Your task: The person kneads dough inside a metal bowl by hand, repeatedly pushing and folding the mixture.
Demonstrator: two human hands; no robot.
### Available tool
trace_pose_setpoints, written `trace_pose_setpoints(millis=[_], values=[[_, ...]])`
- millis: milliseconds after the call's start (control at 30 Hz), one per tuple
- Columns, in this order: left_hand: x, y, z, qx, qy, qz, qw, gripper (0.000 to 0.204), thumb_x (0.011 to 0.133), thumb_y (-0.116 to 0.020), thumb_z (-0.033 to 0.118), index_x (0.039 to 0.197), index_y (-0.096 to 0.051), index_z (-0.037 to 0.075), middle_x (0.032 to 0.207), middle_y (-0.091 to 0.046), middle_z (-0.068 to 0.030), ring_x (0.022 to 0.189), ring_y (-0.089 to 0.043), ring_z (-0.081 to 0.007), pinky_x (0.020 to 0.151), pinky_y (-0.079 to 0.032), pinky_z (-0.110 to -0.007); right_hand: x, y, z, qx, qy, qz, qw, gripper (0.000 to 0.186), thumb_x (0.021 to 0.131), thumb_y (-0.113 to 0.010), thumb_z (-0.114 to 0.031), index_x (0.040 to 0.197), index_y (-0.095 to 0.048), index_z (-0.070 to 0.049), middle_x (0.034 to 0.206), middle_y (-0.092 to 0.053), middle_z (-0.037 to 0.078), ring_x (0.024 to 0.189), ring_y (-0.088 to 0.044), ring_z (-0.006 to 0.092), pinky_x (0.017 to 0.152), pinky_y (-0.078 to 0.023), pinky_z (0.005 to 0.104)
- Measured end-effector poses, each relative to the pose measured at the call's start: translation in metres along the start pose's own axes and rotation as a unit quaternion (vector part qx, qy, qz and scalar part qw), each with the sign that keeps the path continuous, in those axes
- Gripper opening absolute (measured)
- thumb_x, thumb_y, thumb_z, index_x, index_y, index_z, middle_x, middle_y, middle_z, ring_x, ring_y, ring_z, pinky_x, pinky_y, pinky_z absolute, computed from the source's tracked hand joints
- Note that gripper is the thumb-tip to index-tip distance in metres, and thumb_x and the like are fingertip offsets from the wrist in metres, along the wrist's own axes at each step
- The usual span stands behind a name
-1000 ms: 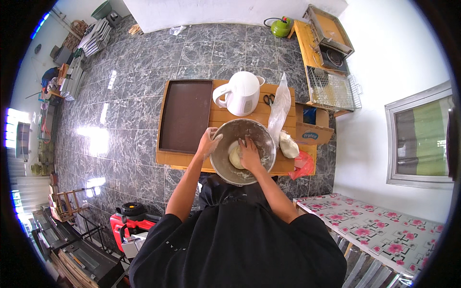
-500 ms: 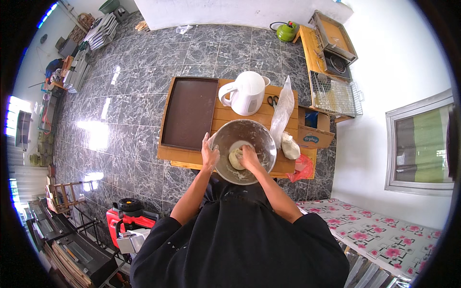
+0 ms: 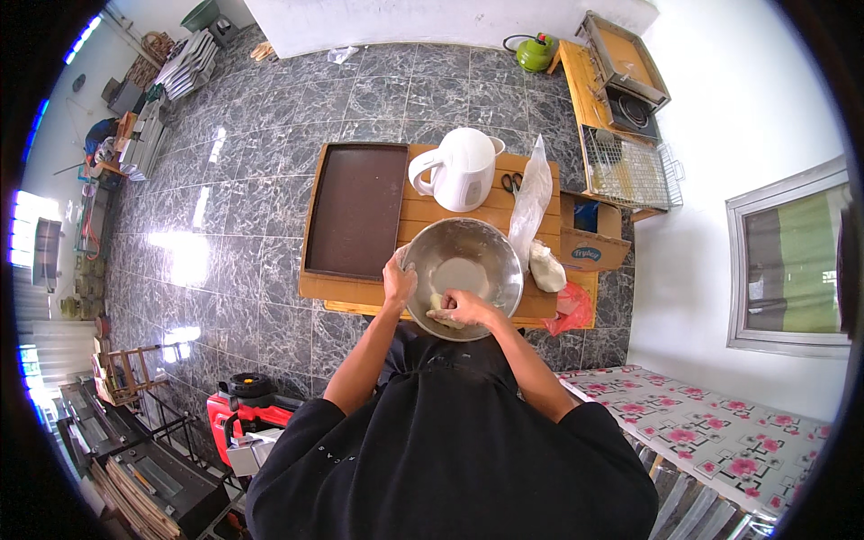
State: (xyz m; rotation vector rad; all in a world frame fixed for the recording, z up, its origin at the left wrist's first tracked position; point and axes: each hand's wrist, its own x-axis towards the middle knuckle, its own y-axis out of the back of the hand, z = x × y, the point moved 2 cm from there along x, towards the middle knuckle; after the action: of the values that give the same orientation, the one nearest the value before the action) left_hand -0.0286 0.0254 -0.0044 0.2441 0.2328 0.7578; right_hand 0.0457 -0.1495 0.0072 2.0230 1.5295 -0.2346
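Note:
A steel bowl [image 3: 481,256], floury inside, stands at the front of a wooden table [image 3: 423,211]. My left hand [image 3: 400,279] grips the bowl's left rim. Low inside the bowl, my right hand [image 3: 453,309] has its fingers curled on pale dough [image 3: 436,301], which it largely hides. Behind the bowl stand a white electric kettle [image 3: 463,175] and black scissors [image 3: 511,183]. A long clear bag [image 3: 531,202], an opened bag of white material [image 3: 547,268] and a pink plastic bag [image 3: 569,310] lie at its right. A dark tray [image 3: 355,207] is at the left.
A cardboard box [image 3: 594,247] sits right of the table. A bench [image 3: 594,108] holds a burner and wire rack, beside a green gas cylinder [image 3: 534,56]. A floral-topped surface [image 3: 693,423] is at lower right, red machinery [image 3: 225,423] at lower left.
My right hand has moved from the bowl's middle toward me and curled over the dough, now lower in the bowl, exposing the bottom. My left hand still holds the rim.

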Motion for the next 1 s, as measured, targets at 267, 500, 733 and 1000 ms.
trace_pose_setpoints(millis=[267, 500, 733, 1000], values=[[0.001, -0.005, 0.007, 0.032, 0.019, 0.016, 0.999, 0.041, 0.077, -0.053, -0.001, 0.116, -0.063, 0.002, 0.099, -0.070, -0.0165, 0.095, -0.067, -0.0284, 0.089, -0.049, -0.038, 0.012, 0.000, 0.024, 0.025, -0.041, -0.029, 0.998, 0.048, 0.087, -0.068, -0.051, 0.079, -0.060, -0.004, 0.067, -0.054, 0.000, 0.064, -0.047, 0.0105, 0.056, -0.039, 0.0302], [0.007, -0.004, 0.006, 0.029, -0.003, -0.024, 0.999, 0.035, 0.079, -0.055, 0.001, 0.112, -0.064, 0.001, 0.096, -0.070, -0.0171, 0.091, -0.068, -0.0306, 0.086, -0.050, -0.038, 0.005, 0.016, 0.027, 0.264, -0.185, -0.098, 0.941, 0.063, 0.092, -0.048, -0.066, 0.076, -0.062, -0.007, 0.061, -0.059, 0.002, 0.049, -0.050, 0.0110, 0.047, -0.039, 0.0252], [0.007, -0.006, -0.002, 0.032, 0.027, -0.015, 0.999, 0.034, 0.079, -0.055, 0.000, 0.112, -0.064, 0.002, 0.097, -0.070, -0.0170, 0.092, -0.068, -0.0299, 0.086, -0.050, -0.038, 0.002, 0.022, 0.036, 0.454, -0.218, -0.078, 0.861, 0.065, 0.091, -0.044, -0.070, 0.077, -0.063, -0.009, 0.064, -0.060, -0.002, 0.052, -0.052, 0.0068, 0.047, -0.035, 0.0197], [0.009, -0.008, -0.001, 0.027, 0.009, -0.011, 1.000, 0.035, 0.079, -0.055, 0.000, 0.112, -0.064, 0.002, 0.096, -0.070, -0.0166, 0.092, -0.068, -0.0297, 0.086, -0.050, -0.037, 0.002, 0.024, 0.033, 0.312, -0.141, -0.097, 0.934, 0.067, 0.092, -0.044, -0.068, 0.080, -0.068, -0.007, 0.062, -0.057, -0.002, 0.054, -0.052, 0.0082, 0.051, -0.036, 0.0210]])
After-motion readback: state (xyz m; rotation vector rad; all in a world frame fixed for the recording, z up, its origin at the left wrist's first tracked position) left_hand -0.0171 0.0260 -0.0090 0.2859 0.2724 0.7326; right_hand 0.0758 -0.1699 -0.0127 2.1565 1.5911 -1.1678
